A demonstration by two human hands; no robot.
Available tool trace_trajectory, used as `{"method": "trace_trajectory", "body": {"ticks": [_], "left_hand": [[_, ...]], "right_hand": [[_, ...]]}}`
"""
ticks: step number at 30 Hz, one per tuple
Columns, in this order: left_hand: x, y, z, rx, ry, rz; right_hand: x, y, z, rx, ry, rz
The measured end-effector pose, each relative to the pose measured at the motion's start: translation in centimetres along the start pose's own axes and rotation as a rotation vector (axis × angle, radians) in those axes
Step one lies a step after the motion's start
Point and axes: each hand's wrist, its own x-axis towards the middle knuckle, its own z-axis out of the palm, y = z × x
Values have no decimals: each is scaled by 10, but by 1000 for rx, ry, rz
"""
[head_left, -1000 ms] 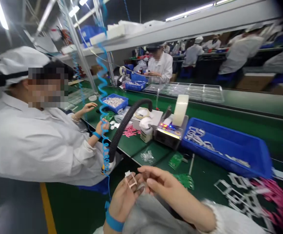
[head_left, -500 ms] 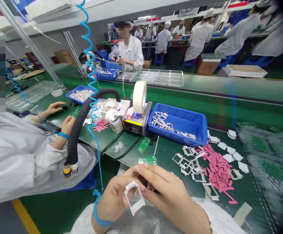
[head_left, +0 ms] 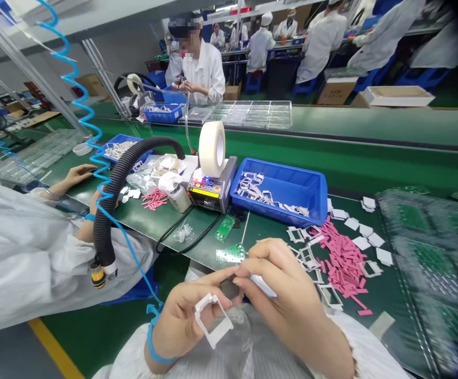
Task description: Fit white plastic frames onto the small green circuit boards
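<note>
Nearest: the left hand (head_left: pixel 183 316), with a blue wrist strap (head_left: pixel 153 345), fingers curled and pressed in, holding a white plastic frame (head_left: pixel 213 320) tilted at its near edge. The frame hangs over the person's lap, just below the fingertips. The right hand (head_left: pixel 289 287) is closed up beside it, its fingers pinching a thin white strip (head_left: pixel 262 285) against a small dark piece (head_left: pixel 229 288). The hands touch around that dark piece; the exact grip is partly hidden. The frame and strip are apart, so the step in hand looks like handling small parts, with nothing fitted into the frame.

Just beyond, on the green workbench (head_left: pixel 350 171), lie green circuit boards (head_left: pixel 229 253), loose white frames (head_left: pixel 305 258) and a pile of pink foam strips (head_left: pixel 343 263). Further right is a clear tray of circuit boards (head_left: pixel 421 252).

Farther on sit a blue plastic bin (head_left: pixel 280 192) of frames and a tape dispenser (head_left: pixel 212 192) with a masking tape roll (head_left: pixel 212 150). At left, a co-worker's hands (head_left: pixel 77 175) rest on the bench by a black corrugated hose (head_left: pixel 118 181). Far off, another co-worker (head_left: pixel 197 68) sits behind clear plastic trays (head_left: pixel 252 115).
</note>
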Motion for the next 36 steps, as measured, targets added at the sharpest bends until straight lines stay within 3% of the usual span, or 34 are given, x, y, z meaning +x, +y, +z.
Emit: {"method": "trace_trajectory", "body": {"ticks": [18, 27, 29, 33, 36], "left_hand": [[-3, -5, -13, 317, -36, 128], [1, -6, -17, 438, 16, 55], [4, -12, -16, 376, 67, 49], [15, -23, -16, 21, 211, 21], [23, -26, -24, -169, 292, 0]], "right_hand": [[-7, -2, 6, 20, 34, 57], [-6, 9, 13, 53, -74, 118], [-6, 9, 11, 26, -124, 133], [-14, 10, -3, 15, -264, 188], [-32, 30, -1, -69, -428, 284]]}}
